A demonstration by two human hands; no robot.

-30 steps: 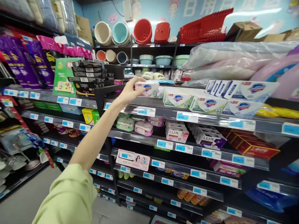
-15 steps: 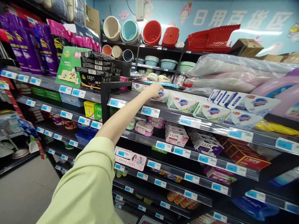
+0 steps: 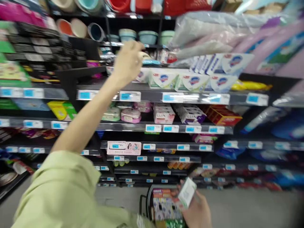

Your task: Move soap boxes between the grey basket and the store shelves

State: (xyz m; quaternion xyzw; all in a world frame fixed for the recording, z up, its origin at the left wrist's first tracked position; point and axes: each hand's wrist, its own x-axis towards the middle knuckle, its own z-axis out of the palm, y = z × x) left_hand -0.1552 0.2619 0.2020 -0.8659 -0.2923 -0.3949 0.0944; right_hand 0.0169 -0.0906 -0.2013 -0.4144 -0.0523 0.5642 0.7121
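Observation:
My left hand (image 3: 128, 61), blurred by motion, is raised in front of the upper shelf, above the left end of the row of white and green soap boxes (image 3: 163, 78). Its fingers look bent, but I cannot see whether anything is in them. Low at the bottom, my right hand (image 3: 197, 210) grips a small white box with green edges, a soap box (image 3: 187, 191), tilted between thumb and fingers. That hand is over the right side of a shopping basket (image 3: 149, 198) packed with several boxed goods.
Below the top shelf edge (image 3: 152, 96), pink soap boxes (image 3: 163, 114) and oval plastic soap cases (image 3: 130, 115) sit on a lower shelf. Black boxes (image 3: 40, 49) are stacked at the left. Plastic-wrapped bundles (image 3: 209, 31) lie behind the soap row. Grey floor (image 3: 237, 205) shows below.
My view has tilted down and shifted. My left hand has lifted off the soap row. My right hand with the soap box and the basket have come into view.

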